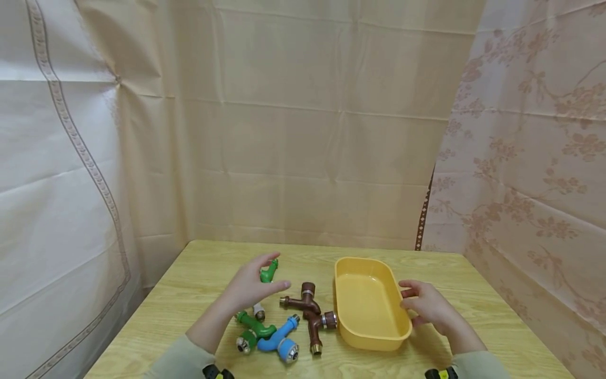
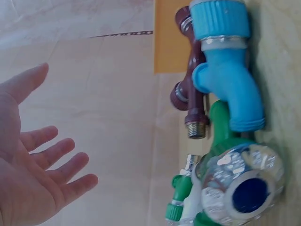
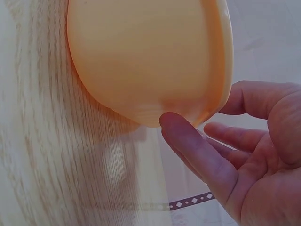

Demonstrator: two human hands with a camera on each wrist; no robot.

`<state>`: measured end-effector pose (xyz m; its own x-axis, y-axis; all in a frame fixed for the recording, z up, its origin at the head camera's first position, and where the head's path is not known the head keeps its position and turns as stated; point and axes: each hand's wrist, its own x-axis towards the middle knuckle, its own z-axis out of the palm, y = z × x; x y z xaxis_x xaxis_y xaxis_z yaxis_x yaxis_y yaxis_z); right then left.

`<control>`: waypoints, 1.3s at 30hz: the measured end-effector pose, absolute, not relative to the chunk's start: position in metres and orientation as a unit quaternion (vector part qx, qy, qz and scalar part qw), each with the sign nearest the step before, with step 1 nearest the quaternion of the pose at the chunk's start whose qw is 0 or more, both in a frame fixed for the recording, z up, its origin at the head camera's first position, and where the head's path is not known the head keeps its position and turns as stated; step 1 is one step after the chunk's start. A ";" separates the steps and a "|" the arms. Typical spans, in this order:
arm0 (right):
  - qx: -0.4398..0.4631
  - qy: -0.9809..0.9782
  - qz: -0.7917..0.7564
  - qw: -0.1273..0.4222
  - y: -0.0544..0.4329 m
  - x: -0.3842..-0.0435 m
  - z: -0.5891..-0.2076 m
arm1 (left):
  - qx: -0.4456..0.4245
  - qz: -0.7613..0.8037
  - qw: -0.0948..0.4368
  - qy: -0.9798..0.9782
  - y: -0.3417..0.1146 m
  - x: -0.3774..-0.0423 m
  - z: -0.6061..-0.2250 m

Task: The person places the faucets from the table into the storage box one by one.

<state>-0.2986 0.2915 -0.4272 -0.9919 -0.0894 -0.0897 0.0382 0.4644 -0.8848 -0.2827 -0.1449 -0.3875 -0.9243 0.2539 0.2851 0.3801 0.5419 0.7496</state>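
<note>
My left hand (image 1: 248,287) hovers over a group of plastic taps, fingers spread and holding nothing. Beyond it lies a green tap (image 1: 268,273), partly covered by the fingers. A white tap (image 1: 258,311) shows only its end below the palm. Nearer are another green tap (image 1: 258,327) and a blue tap (image 1: 279,339), close together. Two brown taps, one farther (image 1: 303,303) and one nearer (image 1: 313,329), lie between them and a yellow tray (image 1: 371,342). At the tray's right side is my right hand (image 1: 431,308), fingers loosely bent around the rim; firm contact cannot be made out.
The wooden-patterned table (image 1: 208,268) carries everything. A beige curtain (image 1: 284,131) hangs behind it, with a pale cloth (image 1: 57,184) at the left and a flowered one (image 1: 535,173) at the right.
</note>
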 end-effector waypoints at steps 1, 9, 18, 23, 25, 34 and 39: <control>-0.014 0.855 -0.515 0.062 0.291 -0.299 -0.427 | -0.179 -0.436 0.076 -0.879 -0.146 -0.283 -0.387; -0.015 0.859 -0.509 0.061 0.291 -0.303 -0.428 | -0.159 -0.389 0.086 -0.903 -0.161 -0.286 -0.382; -0.015 0.857 -0.512 0.062 0.291 -0.304 -0.430 | -0.147 -0.368 0.101 -0.913 -0.177 -0.291 -0.385; -0.015 0.852 -0.520 0.063 0.290 -0.302 -0.428 | -0.137 -0.356 0.105 -0.918 -0.183 -0.291 -0.387; -0.015 0.851 -0.522 0.064 0.290 -0.302 -0.428 | -0.132 -0.351 0.105 -0.921 -0.185 -0.291 -0.388; -0.013 0.849 -0.524 0.065 0.290 -0.302 -0.430 | -0.113 -0.333 0.095 -0.932 -0.196 -0.296 -0.399; -0.014 0.848 -0.527 0.061 0.291 -0.301 -0.432 | -0.096 -0.341 0.084 -0.931 -0.199 -0.300 -0.407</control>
